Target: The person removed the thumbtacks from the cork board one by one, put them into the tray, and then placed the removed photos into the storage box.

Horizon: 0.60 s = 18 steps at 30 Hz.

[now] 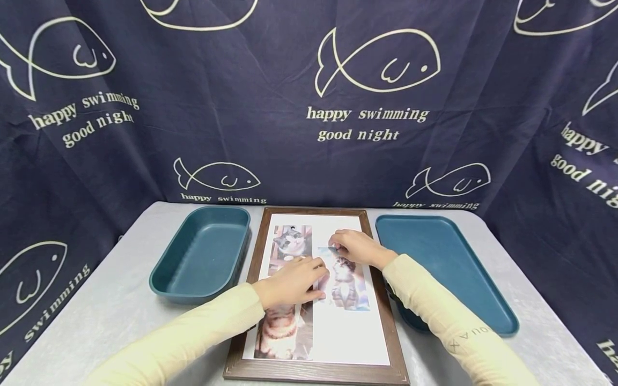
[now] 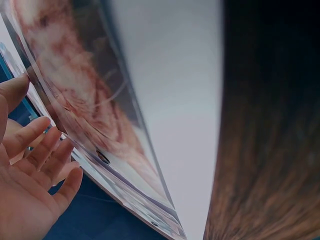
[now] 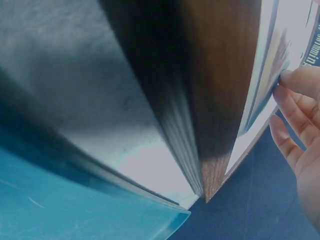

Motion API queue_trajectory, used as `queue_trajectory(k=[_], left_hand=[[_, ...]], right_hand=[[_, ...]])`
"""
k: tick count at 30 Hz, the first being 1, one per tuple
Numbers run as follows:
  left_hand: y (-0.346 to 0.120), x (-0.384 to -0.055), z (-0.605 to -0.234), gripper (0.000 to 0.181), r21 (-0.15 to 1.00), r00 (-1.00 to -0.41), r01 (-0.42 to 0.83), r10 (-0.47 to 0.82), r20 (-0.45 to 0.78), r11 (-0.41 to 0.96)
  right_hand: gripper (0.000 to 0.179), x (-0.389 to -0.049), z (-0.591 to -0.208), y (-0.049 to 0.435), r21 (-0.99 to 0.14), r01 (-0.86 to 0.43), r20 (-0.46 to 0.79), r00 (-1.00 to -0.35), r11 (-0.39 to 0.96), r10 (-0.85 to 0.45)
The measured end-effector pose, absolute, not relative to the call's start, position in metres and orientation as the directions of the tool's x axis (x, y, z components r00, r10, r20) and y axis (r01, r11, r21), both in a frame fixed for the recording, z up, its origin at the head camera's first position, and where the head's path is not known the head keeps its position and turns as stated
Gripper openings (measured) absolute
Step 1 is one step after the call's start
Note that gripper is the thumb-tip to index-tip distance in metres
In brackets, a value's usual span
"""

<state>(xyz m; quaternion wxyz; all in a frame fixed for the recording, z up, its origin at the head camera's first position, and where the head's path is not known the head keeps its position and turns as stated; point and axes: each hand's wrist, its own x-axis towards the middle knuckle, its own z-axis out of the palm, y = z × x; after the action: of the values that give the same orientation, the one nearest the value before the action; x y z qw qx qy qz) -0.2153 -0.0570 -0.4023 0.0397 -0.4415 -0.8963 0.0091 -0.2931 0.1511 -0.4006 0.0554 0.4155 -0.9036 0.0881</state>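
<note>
A photo of a standing tabby kitten [image 1: 345, 281] lies over the right half of a white sheet inside a brown wooden picture frame [image 1: 316, 370]. My right hand [image 1: 357, 247] pinches that photo's top edge between thumb and fingers; the pinch also shows in the right wrist view. At the photo's left edge, my left hand [image 1: 293, 281] rests with its fingers spread and slightly bent. Below my left hand, partly covered by it, is an orange cat photo [image 1: 277, 335]. A grey-and-white cat photo [image 1: 291, 242] lies above it in the left column.
A deep teal bin [image 1: 207, 257] stands left of the frame. To the right lies a shallow teal tray [image 1: 434, 252], partly behind my right sleeve. Both are on a pale cloth-covered table [image 1: 116, 316]. A dark blue fish-print curtain [image 1: 275, 107] hangs behind and at the sides.
</note>
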Motion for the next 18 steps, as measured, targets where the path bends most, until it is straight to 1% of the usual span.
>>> queue_trajectory(k=[5,18], left_hand=[[-0.0568,-0.2156,-0.4024,0.041,-0.014,-0.609,0.791,0.791,0.063,0.611],[-0.0551,-0.2153,-0.4007,0.039,-0.009,-0.612,0.79,0.789,0.046,0.613]], right_hand=[[0.019,-0.2928,-0.3982,0.1504,-0.125,-0.756,0.159,-0.654,0.642,-0.74],[0.013,-0.2946,-0.3969,0.1501,-0.125,-0.773,0.163,-0.634,0.621,-0.756]])
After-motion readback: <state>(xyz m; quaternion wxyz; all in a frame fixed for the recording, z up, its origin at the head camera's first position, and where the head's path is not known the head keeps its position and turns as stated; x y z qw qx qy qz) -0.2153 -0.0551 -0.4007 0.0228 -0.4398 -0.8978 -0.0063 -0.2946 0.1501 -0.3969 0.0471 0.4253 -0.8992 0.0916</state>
